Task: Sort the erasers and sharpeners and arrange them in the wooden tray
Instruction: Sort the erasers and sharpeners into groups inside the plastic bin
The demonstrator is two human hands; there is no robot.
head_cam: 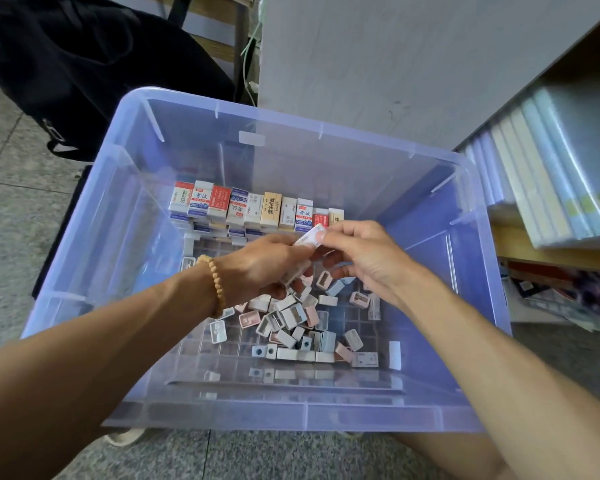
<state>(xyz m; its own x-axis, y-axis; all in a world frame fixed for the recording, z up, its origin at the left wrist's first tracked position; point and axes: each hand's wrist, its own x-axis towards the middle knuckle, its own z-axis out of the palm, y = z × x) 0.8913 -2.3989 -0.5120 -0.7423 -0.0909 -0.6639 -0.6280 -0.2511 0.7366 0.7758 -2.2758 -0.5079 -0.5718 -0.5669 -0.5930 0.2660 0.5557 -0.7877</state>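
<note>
Erasers stand packed in a neat row along the far side of a clear plastic bin set on a stone floor, with a black bag behind it at left. At centre-left, the left hand, a bead bracelet at its wrist, curls its fingers around what appears to be a small stack of pieces. Beneath both hands, loose sharpeners lie jumbled on the bin's gridded bottom. To the right, the right hand pinches a single eraser between thumb and forefinger, its other fingers loosely bent. Stacked books fill a shelf at far right. The pinch looks light: a slip could drop the piece among the sharpeners, remixing the sorts, and a careless placement might topple the standing row. No wooden tray is in view.
</note>
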